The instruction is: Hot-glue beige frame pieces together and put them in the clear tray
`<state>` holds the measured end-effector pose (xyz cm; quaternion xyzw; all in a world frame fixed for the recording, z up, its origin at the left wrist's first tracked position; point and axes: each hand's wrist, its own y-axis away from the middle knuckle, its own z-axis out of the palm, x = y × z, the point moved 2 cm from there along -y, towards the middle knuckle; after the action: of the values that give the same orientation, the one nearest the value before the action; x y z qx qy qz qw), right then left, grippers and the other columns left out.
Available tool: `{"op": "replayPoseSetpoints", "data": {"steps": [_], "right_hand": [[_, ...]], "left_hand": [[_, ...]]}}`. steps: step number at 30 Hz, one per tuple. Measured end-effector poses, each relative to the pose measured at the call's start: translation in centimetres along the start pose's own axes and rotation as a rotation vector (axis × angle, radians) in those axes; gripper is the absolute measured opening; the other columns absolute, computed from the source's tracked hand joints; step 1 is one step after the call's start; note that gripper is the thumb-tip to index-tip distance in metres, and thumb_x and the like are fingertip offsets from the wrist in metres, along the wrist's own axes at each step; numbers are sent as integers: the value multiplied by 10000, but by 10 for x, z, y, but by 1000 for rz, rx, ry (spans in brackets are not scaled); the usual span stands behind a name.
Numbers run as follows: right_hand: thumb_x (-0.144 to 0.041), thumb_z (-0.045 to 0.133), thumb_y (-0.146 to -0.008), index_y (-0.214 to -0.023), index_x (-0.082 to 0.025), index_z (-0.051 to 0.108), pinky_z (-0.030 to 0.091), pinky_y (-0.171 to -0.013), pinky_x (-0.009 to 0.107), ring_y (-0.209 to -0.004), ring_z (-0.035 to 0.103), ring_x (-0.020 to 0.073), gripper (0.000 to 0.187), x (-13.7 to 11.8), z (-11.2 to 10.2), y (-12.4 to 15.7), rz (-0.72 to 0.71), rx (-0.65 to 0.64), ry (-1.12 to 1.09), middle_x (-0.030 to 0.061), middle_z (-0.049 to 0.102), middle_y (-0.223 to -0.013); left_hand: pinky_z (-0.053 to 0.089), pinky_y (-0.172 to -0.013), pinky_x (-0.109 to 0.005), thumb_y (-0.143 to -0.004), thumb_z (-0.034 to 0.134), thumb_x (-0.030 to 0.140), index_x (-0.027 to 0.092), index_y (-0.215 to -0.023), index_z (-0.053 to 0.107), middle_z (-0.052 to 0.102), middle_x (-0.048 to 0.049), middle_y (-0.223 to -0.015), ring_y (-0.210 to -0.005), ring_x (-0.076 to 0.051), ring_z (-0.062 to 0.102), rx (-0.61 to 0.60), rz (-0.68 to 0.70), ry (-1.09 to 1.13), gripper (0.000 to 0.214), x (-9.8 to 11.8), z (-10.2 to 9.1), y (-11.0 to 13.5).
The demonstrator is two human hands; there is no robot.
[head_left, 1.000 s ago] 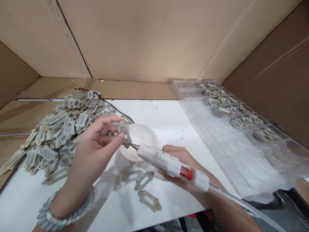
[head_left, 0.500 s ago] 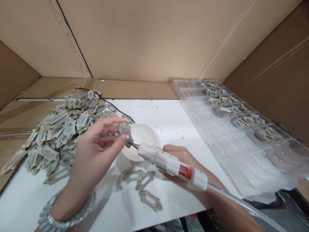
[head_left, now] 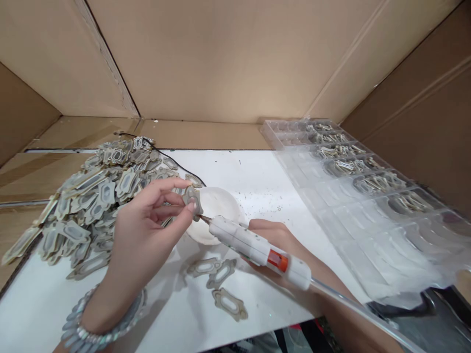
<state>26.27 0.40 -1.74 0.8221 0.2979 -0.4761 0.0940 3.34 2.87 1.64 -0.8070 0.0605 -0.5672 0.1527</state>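
Note:
My left hand (head_left: 150, 220), wearing a beaded bracelet, pinches a small grey frame-shaped piece (head_left: 192, 200) upright between thumb and fingers. My right hand (head_left: 272, 235) is wrapped round a white glue gun (head_left: 239, 239) with an orange part on its body. A long clear glue stick (head_left: 353, 301) runs out of its back end. The gun's metal nozzle (head_left: 204, 219) is at the lower end of the held piece. Behind and below them is a round white dish (head_left: 224, 211). Three loose frame pieces (head_left: 230, 304) lie in front of the dish.
A big heap of similar frame pieces (head_left: 99, 196) covers the left of the white table (head_left: 253, 171). On the right stands a clear compartment tray (head_left: 331, 215), with pieces in several compartments. A black cable (head_left: 180, 165) trails behind the heap. Cardboard walls (head_left: 228, 59) surround the table.
The glue gun's body has shifted slightly left and its back end a little down. Both hands keep their grips, and the loose pieces have not moved.

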Motion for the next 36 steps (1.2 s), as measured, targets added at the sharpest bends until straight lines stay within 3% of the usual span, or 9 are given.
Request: {"op": "replayPoseSetpoints", "data": {"steps": [11, 17, 21, 27, 30, 33, 36], "right_hand": [[-93, 571, -829, -642, -189, 407, 281, -554, 234, -603, 425, 103, 267, 2, 0, -2, -24, 10, -8, -32, 418, -671], [-76, 571, -828, -645, -187, 427, 313, -600, 241, -661, 462, 125, 258, -4, -1, -1, 61, -7, 76, -18, 449, -706], [-81, 585, -786, -639, -191, 418, 287, -593, 249, -650, 441, 130, 248, -10, -1, -1, 41, 39, 207, -17, 442, -701], [-67, 528, -753, -617, -190, 403, 278, -562, 240, -614, 432, 121, 222, -4, -9, 1, 81, 161, 277, -14, 433, -679], [-87, 523, -785, -622, -184, 439, 279, -539, 228, -589, 421, 105, 208, 2, -12, 4, 75, 194, 221, -22, 428, -682], [-96, 539, -797, -628, -184, 458, 283, -538, 226, -590, 420, 101, 207, 5, -13, 6, 49, 201, 184, -27, 426, -683], [-75, 540, -802, -623, -183, 464, 291, -546, 232, -602, 432, 105, 222, 5, -13, 5, 72, 195, 168, -25, 439, -685]], "left_hand": [[492, -484, -95, -770, 741, 288, 265, -1018, 717, 656, 57, -674, -551, -73, 667, 34, -6, -3, 251, 0, 1, -1], [548, -561, -118, -798, 724, 304, 261, -1042, 721, 696, 47, -737, -647, -90, 710, 42, 44, -133, 247, -3, 2, 2], [537, -552, -120, -818, 713, 325, 273, -1069, 726, 725, 37, -801, -676, -94, 717, 38, 74, -242, 257, -3, 3, 5], [560, -651, -130, -799, 752, 353, 292, -1130, 708, 726, 46, -765, -700, -91, 712, 52, -14, -159, 340, -3, -10, 1], [565, -616, -171, -766, 769, 445, 294, -1186, 658, 764, 29, -747, -699, -142, 735, -28, -94, -279, 460, -11, -27, -1], [515, -499, -195, -730, 744, 535, 268, -1068, 655, 770, 6, -697, -597, -180, 721, -140, -186, -419, 440, -25, -47, -2], [516, -507, -230, -725, 683, 534, 252, -961, 670, 789, -29, -747, -623, -220, 743, -321, -290, -473, 368, -43, -60, 1]]}}
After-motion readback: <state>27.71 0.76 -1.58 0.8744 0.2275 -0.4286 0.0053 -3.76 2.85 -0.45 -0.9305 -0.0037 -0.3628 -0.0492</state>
